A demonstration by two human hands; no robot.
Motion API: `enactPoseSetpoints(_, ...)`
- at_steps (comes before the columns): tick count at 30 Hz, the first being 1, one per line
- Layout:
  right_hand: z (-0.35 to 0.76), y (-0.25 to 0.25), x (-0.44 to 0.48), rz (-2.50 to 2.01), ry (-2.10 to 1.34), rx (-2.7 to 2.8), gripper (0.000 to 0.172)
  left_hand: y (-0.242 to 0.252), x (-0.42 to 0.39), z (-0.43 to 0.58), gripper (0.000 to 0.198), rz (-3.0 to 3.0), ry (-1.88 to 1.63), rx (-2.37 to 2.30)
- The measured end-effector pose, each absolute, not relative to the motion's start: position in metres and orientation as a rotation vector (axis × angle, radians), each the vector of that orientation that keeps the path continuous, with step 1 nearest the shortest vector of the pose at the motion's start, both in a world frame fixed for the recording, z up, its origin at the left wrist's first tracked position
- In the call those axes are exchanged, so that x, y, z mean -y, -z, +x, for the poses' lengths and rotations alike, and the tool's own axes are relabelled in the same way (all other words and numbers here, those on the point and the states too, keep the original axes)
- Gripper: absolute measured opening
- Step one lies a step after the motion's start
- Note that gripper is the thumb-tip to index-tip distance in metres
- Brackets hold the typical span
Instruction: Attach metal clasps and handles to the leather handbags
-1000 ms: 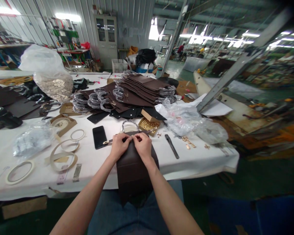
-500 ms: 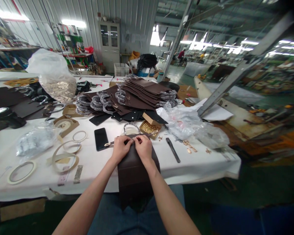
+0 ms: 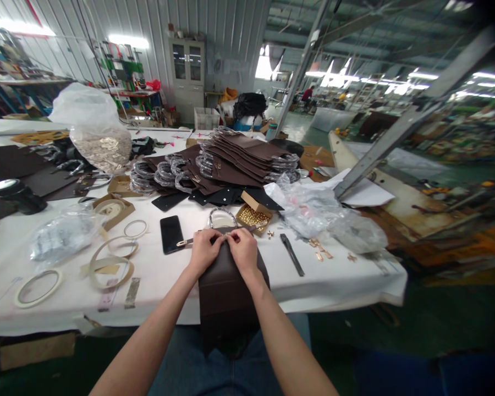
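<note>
A dark brown leather bag panel (image 3: 226,289) lies at the table's front edge and hangs down over my lap. At its upper end a handle (image 3: 223,211) in clear wrap arches up. My left hand (image 3: 207,247) and my right hand (image 3: 242,247) meet there with fingertips pinched together; whatever small part is between them is hidden by the fingers. A narrow strap with a gold-coloured metal end (image 3: 183,243) sticks out left of my left hand. Beyond my right hand stands a small box of gold-coloured hardware (image 3: 251,215).
A phone (image 3: 171,234) lies left of my hands, a dark utility knife (image 3: 292,254) right. Gold pieces (image 3: 320,248) are scattered beyond it. Tape rolls (image 3: 38,288) and plastic bags (image 3: 61,236) lie left. Stacked brown panels (image 3: 243,159) rise behind; a metal post (image 3: 373,140) slants at right.
The view has shifted very slightly. Both hands stay pinched at the same place on the panel, with only small finger movement.
</note>
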State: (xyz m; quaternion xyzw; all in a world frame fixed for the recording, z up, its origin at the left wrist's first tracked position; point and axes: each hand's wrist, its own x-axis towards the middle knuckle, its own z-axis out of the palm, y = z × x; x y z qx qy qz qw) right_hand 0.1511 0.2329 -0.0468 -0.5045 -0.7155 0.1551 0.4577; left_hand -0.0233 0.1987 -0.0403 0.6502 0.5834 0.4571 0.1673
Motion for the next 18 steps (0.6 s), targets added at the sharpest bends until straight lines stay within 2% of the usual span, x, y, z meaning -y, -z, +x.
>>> enactPoseSetpoints(18, 0.156, 0.043, -0.253, -1.093, -0.607, 1.878, 0.015, 0.042, -0.198, -0.024, 0.013, 1.837, -1.335, -1.657)
